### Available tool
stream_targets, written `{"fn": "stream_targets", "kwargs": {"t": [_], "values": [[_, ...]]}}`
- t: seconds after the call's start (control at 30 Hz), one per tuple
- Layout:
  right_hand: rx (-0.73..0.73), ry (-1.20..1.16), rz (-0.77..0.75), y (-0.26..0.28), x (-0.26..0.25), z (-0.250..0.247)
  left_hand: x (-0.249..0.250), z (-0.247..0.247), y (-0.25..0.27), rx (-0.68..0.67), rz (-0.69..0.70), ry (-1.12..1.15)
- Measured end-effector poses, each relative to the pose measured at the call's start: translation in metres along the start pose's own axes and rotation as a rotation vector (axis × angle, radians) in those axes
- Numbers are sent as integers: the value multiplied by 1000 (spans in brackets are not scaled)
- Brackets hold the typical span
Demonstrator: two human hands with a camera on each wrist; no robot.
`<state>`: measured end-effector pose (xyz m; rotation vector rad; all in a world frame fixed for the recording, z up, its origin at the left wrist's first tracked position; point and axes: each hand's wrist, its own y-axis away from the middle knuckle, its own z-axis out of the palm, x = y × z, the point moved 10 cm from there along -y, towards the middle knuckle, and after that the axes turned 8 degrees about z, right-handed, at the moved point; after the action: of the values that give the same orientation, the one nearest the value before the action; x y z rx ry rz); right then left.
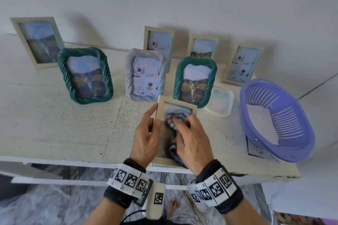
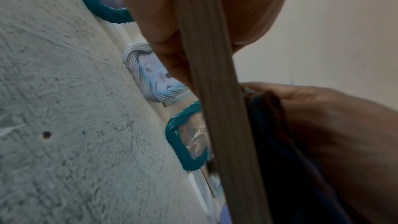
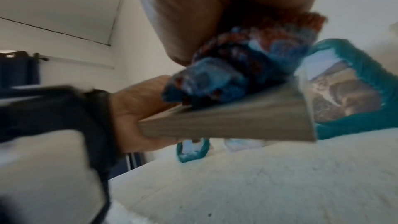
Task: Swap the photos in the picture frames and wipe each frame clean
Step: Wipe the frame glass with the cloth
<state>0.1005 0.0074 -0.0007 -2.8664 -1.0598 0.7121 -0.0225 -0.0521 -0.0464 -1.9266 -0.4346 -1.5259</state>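
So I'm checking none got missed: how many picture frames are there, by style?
Plain pale wooden frames: 5, one held in the left hand and wiped with a cloth by the right hand.
Teal twisted frames: 2.
White twisted frame: 1.
Total: 8.

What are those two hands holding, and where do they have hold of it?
The left hand grips a wooden frame by its left edge. The right hand holds a bunched cloth, pressing it on the frame's glass.
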Motion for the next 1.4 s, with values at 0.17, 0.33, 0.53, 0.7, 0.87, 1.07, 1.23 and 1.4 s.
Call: {"fn": "stream_targets", "kwargs": {"t": [0.17, 0.33, 0.53, 0.7, 0.87, 1.07, 1.23, 1.4], "values": [[-70, 155, -10, -3, -1, -2, 3, -2, -1, 14, 20, -17], [-53, 146, 44, -23, -4, -12, 13, 3, -4, 23, 51, -2], [-182, 204, -30, 2, -10, -3, 6, -7, -9, 29, 19, 18], [-91, 201, 80, -30, -1, -21, 16, 4, -6, 24, 61, 1], [-264, 188, -96, 4, -21, -4, 2, -4, -9, 57, -14, 83], [-179, 254, 15, -23, 3, -17, 6, 5, 0, 29, 17, 29], [-312, 210, -131, 4, -23, 3, -9, -2, -1, 51, -74, 145], [-327, 289, -116, 0, -6, -6, -7, -9, 1, 60, -43, 105]]}}
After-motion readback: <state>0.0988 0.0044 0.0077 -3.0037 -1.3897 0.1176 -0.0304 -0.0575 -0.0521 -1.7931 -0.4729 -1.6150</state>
